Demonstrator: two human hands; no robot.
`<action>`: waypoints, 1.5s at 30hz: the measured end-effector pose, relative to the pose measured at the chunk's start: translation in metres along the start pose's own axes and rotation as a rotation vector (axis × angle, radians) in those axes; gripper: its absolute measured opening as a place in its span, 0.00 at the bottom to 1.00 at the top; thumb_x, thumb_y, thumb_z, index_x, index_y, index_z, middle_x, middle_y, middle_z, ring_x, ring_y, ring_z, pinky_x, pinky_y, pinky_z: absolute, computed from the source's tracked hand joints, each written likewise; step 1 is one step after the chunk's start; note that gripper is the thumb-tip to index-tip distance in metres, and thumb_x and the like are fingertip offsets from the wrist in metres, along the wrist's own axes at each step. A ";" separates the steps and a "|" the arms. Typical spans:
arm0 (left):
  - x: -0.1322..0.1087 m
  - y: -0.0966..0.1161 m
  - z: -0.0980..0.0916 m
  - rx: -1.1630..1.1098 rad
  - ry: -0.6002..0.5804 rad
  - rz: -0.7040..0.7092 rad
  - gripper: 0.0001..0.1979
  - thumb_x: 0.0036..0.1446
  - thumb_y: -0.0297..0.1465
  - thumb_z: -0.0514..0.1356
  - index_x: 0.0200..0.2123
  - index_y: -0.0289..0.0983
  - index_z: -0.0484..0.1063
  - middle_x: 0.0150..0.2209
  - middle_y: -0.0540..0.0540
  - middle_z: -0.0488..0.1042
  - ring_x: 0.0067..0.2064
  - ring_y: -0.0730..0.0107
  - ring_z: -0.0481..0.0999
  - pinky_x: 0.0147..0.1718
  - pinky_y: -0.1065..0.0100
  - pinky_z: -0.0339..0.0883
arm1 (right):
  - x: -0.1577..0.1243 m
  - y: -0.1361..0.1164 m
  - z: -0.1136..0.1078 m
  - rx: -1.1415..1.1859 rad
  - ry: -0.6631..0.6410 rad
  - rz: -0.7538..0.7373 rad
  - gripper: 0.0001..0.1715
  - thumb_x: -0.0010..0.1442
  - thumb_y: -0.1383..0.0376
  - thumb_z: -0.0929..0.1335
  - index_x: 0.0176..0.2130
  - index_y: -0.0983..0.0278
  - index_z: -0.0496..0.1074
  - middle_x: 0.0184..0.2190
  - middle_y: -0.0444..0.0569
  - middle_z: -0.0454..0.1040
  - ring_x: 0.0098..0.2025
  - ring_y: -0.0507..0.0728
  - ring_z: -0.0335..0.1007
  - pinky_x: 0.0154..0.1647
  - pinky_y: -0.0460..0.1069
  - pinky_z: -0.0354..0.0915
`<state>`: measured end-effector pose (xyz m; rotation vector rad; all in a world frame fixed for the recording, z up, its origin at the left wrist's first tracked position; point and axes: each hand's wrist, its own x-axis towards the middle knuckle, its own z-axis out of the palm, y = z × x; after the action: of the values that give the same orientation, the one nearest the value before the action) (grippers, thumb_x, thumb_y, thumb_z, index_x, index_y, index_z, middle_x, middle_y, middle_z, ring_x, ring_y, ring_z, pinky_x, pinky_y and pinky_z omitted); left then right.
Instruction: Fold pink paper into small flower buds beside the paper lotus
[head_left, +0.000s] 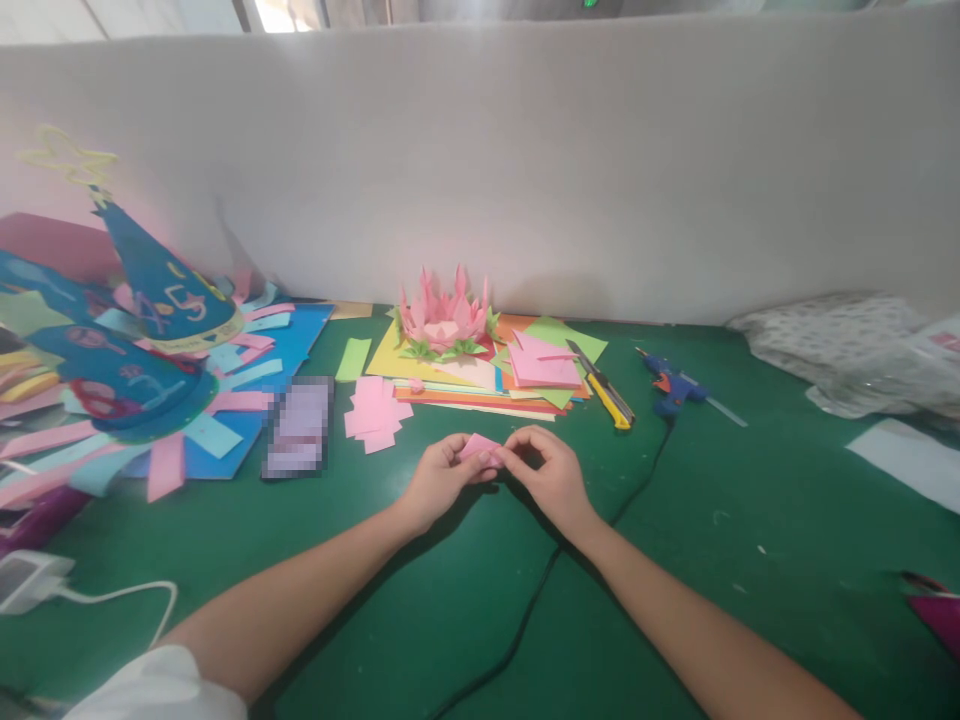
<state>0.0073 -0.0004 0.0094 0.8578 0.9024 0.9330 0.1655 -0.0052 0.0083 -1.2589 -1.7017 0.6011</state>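
Between my two hands is a small piece of pink paper [480, 447], which looks folded. My left hand [442, 480] pinches it from the left, thumb on top. At its right corner the thumb and fingertips of my right hand [551, 478] close on the same paper. Just beyond my left hand lies a loose pile of pink paper pieces [375, 410]. A pink paper lotus [446, 320] with green leaves stands on a stack of coloured paper [480, 398]. Folded pink sheets [544, 362] rest on the stack's right side.
A yellow utility knife [611, 395] lies right of the stack. Farther right is a blue glue gun [671, 385], its black cord [547, 580] running toward me. Blue paper party hats [161, 285], a blurred-out phone [298, 425] and a white charger [34, 580] are at left.
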 end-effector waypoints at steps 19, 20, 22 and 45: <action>-0.002 0.004 0.000 -0.016 0.003 -0.026 0.14 0.42 0.34 0.67 0.30 0.30 0.73 0.30 0.45 0.76 0.33 0.73 0.75 0.43 0.66 0.68 | -0.002 0.003 0.001 0.050 -0.012 0.002 0.07 0.54 0.62 0.68 0.28 0.62 0.68 0.26 0.44 0.70 0.28 0.53 0.66 0.30 0.47 0.64; -0.001 0.004 0.000 -0.012 0.003 -0.017 0.14 0.42 0.35 0.67 0.30 0.31 0.73 0.30 0.46 0.76 0.33 0.74 0.74 0.43 0.66 0.67 | -0.001 0.002 0.001 0.057 -0.019 0.005 0.07 0.55 0.61 0.68 0.29 0.62 0.69 0.26 0.45 0.71 0.28 0.53 0.67 0.30 0.47 0.64; -0.001 0.004 -0.001 0.003 -0.007 0.008 0.13 0.43 0.35 0.67 0.30 0.31 0.74 0.29 0.47 0.75 0.32 0.75 0.74 0.42 0.67 0.67 | -0.001 0.002 0.001 0.065 -0.033 -0.001 0.07 0.56 0.61 0.67 0.31 0.62 0.70 0.27 0.45 0.71 0.29 0.53 0.67 0.31 0.47 0.64; -0.002 0.005 -0.003 -0.058 -0.035 -0.011 0.14 0.42 0.34 0.67 0.31 0.30 0.73 0.31 0.44 0.76 0.32 0.71 0.75 0.38 0.67 0.69 | -0.002 -0.001 0.001 0.043 -0.177 -0.079 0.13 0.62 0.65 0.60 0.27 0.63 0.67 0.26 0.45 0.68 0.31 0.54 0.65 0.34 0.47 0.61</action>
<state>0.0025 -0.0002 0.0135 0.8170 0.8451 0.9274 0.1643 -0.0078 0.0082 -1.1295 -1.8647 0.7158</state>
